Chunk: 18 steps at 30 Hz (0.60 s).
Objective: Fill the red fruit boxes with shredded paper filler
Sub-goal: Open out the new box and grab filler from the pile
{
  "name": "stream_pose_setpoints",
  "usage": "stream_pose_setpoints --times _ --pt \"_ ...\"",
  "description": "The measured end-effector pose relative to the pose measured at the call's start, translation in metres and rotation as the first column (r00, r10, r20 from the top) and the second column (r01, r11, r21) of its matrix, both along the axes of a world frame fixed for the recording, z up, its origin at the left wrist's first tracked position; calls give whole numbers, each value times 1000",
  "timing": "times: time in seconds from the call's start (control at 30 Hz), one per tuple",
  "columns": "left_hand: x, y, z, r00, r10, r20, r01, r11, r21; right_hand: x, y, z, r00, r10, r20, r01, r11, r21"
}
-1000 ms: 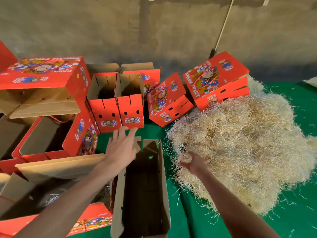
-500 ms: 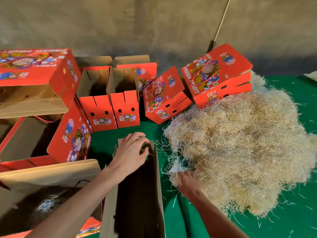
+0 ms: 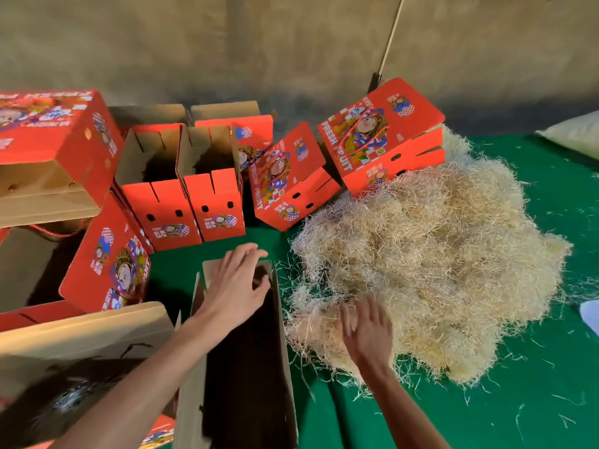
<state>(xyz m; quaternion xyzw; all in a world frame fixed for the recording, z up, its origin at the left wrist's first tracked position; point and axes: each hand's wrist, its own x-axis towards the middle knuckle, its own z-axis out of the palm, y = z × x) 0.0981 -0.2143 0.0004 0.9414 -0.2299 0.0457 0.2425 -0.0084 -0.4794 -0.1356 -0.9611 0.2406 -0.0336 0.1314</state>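
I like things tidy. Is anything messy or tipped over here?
Yes. Two closed red boxes at the back lean tilted instead of standing flat, and loose strands from the shredded paper pile lie scattered over the green cloth.

left arm reaching forward, left hand palm down, fingers loosely bent | right arm stretched ahead, right hand palm down, fingers spread, blurred
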Motion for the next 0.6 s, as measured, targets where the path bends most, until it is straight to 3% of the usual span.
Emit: stream_pose_setpoints --times 0.07,0.13,0.27,0.33,0.53,0.6 --pt "-2 -1 -1 1000 1 -11 -1 1000 5 -15 -3 -12 989 -76 -131 79 997 16" --pt "-3 -2 -2 1000 -5 -17 5 1000 6 -29 3 -27 971 -34 -239 48 998 52" --pt "-5 -3 2 1000 -27 -8 27 999 -22 -38 22 -38 966 19 -260 -2 998 67" --pt "-6 -1 4 999 -32 -8 32 999 -35 -31 25 -28 981 46 -189 -22 992 124" --pt "-10 3 11 1000 -22 6 23 995 -100 -15 20 24 971 94 219 -160 937 310" --pt "-13 7 10 1000 -22 -3 21 992 -125 -16 12 34 929 22 370 -122 961 249"
